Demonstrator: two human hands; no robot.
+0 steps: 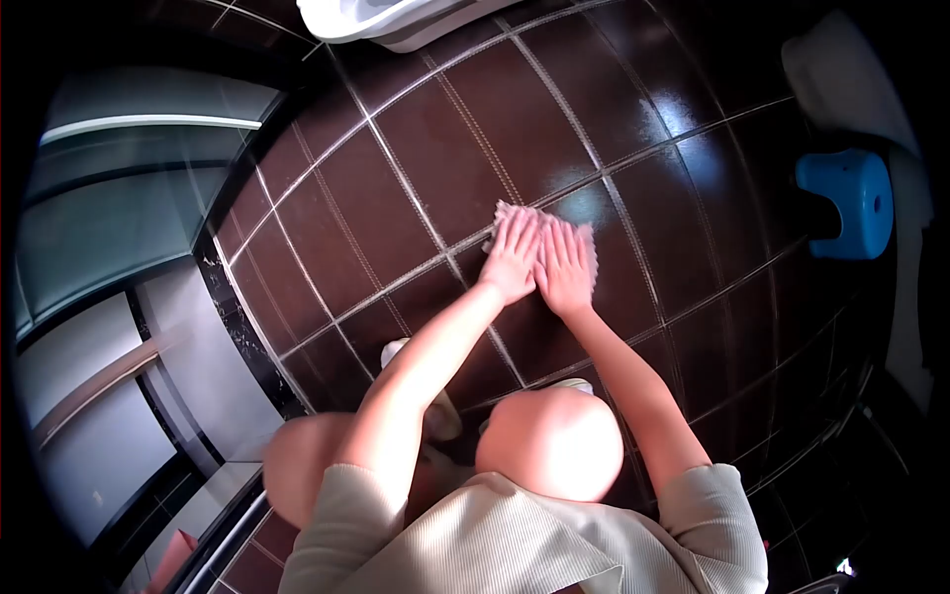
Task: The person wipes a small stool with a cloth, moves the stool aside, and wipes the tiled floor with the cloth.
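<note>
A pinkish cloth [592, 259] with a ruffled edge lies on the dark brown tiled floor [396, 188]. Flat on top of it is my left hand [513, 259], fingers stretched out and pointing away from me. My right hand [565, 269] presses on the cloth just beside it, also with fingers extended, and the two hands touch or nearly touch. Most of the cloth is hidden beneath them; its edges show around the fingertips and to the right.
A blue plastic stool [866, 203] stands at the right. At the top edge is a white ceramic fixture [396, 25]. Glass panels [119, 208] line the left side. My bent knee [549, 445] is close in front of me, and the floor shines wet-looking near the glare [675, 114].
</note>
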